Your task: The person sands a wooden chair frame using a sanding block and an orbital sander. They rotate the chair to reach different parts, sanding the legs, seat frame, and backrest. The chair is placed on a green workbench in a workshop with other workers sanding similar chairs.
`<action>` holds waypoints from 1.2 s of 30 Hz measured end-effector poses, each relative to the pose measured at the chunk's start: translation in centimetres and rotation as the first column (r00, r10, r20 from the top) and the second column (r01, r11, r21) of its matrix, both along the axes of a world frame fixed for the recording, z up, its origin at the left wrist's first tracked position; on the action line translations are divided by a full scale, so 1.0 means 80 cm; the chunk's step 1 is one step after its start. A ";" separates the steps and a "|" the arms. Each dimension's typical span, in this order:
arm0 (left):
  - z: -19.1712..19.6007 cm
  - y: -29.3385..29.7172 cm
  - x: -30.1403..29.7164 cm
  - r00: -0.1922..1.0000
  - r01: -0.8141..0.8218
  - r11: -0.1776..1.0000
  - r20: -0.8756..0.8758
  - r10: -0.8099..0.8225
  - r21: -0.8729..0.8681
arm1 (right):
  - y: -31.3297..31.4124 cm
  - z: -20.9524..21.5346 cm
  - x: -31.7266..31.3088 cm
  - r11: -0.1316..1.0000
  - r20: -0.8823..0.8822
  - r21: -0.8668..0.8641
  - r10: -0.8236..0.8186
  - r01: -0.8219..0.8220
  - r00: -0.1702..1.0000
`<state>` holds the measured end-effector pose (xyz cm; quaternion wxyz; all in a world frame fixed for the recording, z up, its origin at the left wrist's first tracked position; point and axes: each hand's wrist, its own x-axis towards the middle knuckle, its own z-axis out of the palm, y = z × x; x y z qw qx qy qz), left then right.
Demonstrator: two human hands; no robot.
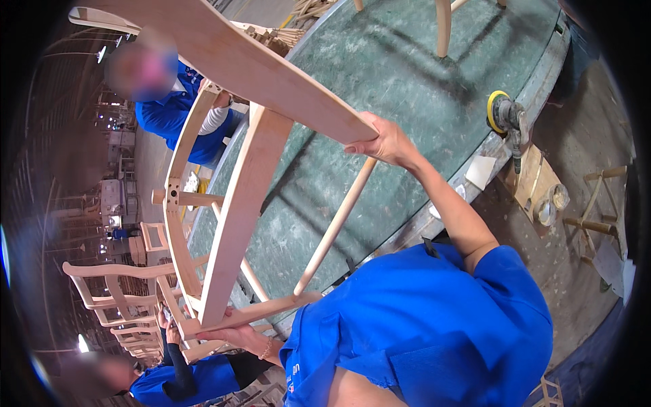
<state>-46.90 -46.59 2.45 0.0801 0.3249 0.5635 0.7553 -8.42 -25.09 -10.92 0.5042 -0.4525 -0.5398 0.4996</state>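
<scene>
An unfinished pale wooden chair frame (244, 183) is held up in front of me, tilted over a green-topped workbench (407, 81). My right hand (380, 139) grips the end of its curved top rail. My left hand (234, 334) holds a lower rail near the frame's bottom corner. A round wooden rung (336, 220) runs diagonally between the two.
An orbital sander with a yellow pad (505, 115) lies at the bench's right edge. Several bare chair frames (119, 298) are stacked at the left. One person in blue (173, 112) stands behind the frame, another person in blue (180, 380) is at the lower left.
</scene>
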 end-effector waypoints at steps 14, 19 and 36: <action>-0.020 -0.016 -0.031 0.987 -0.044 0.994 0.160 0.028 0.101 | 0.003 -0.056 0.012 0.990 0.027 -0.135 0.050 -0.046 0.998; -0.025 -0.012 -0.035 0.990 0.143 0.984 0.003 -0.144 0.108 | -0.016 -0.040 -0.005 0.995 -0.048 0.027 0.097 -0.096 0.994; -0.091 -0.019 -0.139 0.835 0.202 0.914 0.425 -0.349 0.353 | -0.050 -0.065 -0.038 0.980 0.095 0.061 0.184 -0.191 0.978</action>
